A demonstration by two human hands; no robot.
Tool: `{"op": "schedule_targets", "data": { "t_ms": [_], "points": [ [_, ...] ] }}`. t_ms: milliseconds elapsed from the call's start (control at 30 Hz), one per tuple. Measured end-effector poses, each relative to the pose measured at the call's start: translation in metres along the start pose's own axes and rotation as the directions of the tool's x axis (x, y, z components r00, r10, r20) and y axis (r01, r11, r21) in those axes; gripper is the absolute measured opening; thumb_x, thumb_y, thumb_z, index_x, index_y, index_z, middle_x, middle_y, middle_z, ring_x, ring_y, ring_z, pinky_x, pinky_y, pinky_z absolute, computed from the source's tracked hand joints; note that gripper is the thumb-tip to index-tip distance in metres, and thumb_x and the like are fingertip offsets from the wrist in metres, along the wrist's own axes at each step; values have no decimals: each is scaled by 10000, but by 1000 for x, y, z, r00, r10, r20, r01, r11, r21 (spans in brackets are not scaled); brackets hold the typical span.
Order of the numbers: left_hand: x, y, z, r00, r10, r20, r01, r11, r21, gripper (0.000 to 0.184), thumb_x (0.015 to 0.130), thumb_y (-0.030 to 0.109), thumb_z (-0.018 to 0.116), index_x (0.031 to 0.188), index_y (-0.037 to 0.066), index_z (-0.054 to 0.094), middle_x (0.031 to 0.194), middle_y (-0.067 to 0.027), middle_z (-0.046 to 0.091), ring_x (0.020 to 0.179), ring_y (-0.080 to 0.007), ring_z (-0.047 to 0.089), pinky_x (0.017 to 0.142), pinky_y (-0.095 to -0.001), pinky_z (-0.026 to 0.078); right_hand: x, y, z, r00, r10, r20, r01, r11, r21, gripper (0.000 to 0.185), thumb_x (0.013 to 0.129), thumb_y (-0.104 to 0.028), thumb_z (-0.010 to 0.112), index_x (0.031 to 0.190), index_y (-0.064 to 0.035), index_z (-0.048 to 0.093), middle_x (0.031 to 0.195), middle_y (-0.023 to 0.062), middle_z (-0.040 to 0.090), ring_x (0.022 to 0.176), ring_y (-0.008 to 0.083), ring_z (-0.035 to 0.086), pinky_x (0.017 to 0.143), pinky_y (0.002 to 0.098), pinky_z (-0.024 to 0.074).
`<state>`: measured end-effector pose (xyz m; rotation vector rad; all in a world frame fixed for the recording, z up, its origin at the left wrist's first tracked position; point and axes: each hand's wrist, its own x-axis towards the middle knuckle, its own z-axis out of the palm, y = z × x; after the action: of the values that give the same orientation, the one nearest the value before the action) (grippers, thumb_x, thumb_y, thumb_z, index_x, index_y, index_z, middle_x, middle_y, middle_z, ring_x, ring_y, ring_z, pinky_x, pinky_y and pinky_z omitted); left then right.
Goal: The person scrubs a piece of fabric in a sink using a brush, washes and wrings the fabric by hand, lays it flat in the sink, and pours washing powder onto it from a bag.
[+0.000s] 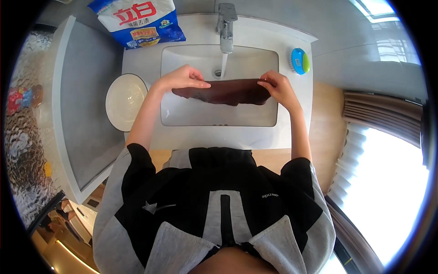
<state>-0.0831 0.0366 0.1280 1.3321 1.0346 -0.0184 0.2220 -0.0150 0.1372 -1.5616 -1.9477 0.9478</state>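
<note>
A dark brown cloth [226,91] is stretched sideways above the white sink [200,117], its lower edge hanging loose and wavy. My left hand [183,78] pinches its upper left edge between thumb and fingers. At the upper right corner, my right hand [276,86] has its fingers closed on the same cloth. Water [224,65] runs from the chrome faucet [226,29] just behind the cloth, near the drain [217,73]. Whether the stream touches the cloth I cannot tell.
A white basin [125,102] stands on the counter [214,140] left of the sink. Behind it is a blue and white detergent bag [141,25]. A blue and green scrub brush [299,61] lies at the right. A grey partition [89,105] borders the left side.
</note>
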Motion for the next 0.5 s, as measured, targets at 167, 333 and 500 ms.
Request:
{"op": "schedule_targets", "data": {
  "t_ms": [167, 333, 500],
  "points": [
    [67, -55, -22, 985, 131, -112, -95, 955, 280, 419, 613, 311, 732, 843, -16, 606, 833, -120, 604, 727, -199, 569, 657, -300, 440, 37, 36, 34, 998, 60, 5, -56, 967, -250, 214, 779, -268, 583, 766, -54, 565, 696, 134, 580, 654, 293, 560, 571, 374, 425],
    [131, -86, -16, 862, 99, -497, 131, 904, 407, 283, 663, 264, 659, 825, 37, 614, 813, -144, 617, 789, -284, 584, 683, -358, 456, 81, 85, 80, 982, 187, 1, -179, 943, -280, 236, 749, -309, 608, 779, -76, 584, 719, 102, 607, 734, 282, 570, 644, 382, 451],
    [166, -107, 9, 790, 95, -606, 182, 907, 379, 221, 713, 231, 590, 817, 37, 610, 832, -164, 611, 814, -312, 576, 712, -391, 459, 100, 118, 139, 970, 241, -13, -233, 923, -306, 219, 737, -287, 614, 794, -77, 583, 777, 111, 597, 810, 288, 548, 688, 389, 444]
  ]
}}
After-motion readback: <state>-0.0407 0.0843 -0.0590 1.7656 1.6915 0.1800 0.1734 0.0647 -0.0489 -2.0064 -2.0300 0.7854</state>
